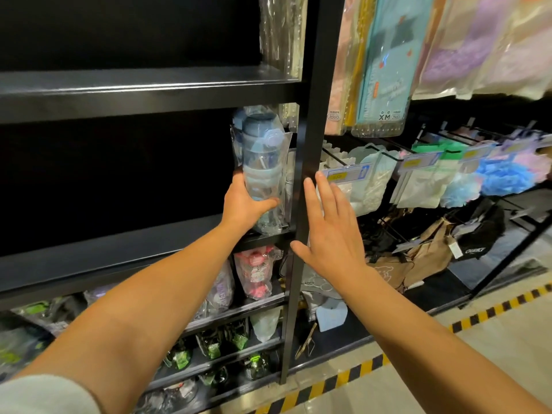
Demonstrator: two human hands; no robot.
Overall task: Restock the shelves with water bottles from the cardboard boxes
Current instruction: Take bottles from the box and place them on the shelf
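Observation:
A pale blue water bottle point(262, 156) wrapped in a clear plastic bag stands upright at the right end of the middle black shelf point(119, 249). My left hand point(246, 204) grips the bottle's lower part, thumb curled round its front. My right hand point(328, 225) is spread with straight fingers just in front of the black shelf upright point(310, 144), holding nothing. No cardboard box is in view.
A pink bagged bottle point(257, 270) and a purple one point(222, 289) stand one shelf lower; green-lidded bottles point(215, 345) fill the lowest shelves. Right of the upright hang packaged goods, bath sponges point(501, 171) and bags. Yellow-black tape point(358, 372) marks the floor.

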